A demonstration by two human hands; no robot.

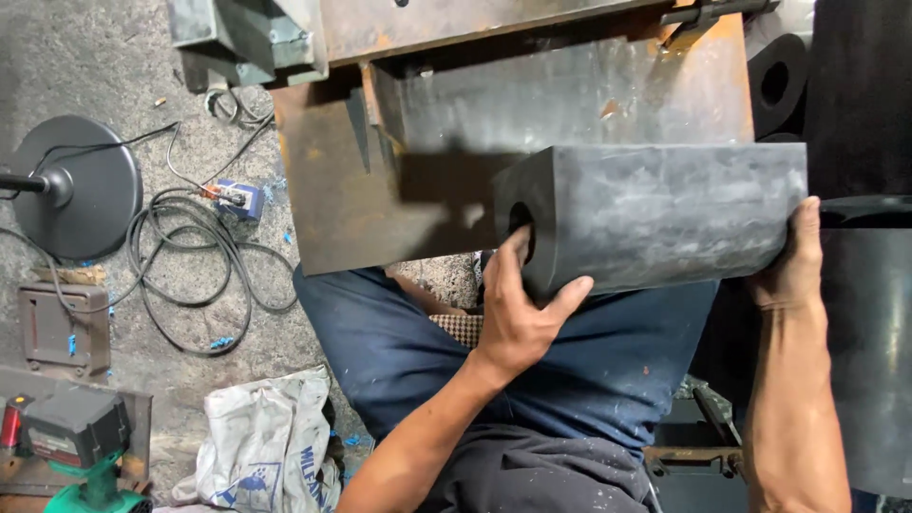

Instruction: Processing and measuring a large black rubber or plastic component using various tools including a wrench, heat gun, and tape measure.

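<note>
Long dark grey rectangular rubber block with a round bore (655, 214) is held lying flat, above the lap in blue trousers (399, 351) and just in front of the rusty steel plate fixture (380, 190).

Left hand (521, 318) grips the bored end of the block: fingers wrapped onto the end face beside the hole, thumb under the lower edge. Right hand (790, 261) is pressed against the opposite end, thumb up along the face; its fingers are behind the block, can't tell how they sit.

Left of the fixture: coiled black cable (190, 256) on the concrete floor, round black stand base (81, 185) beyond it. Below the cable: crumpled white sack (271, 446), then a green cordless tool with battery pack (76, 442).
</note>
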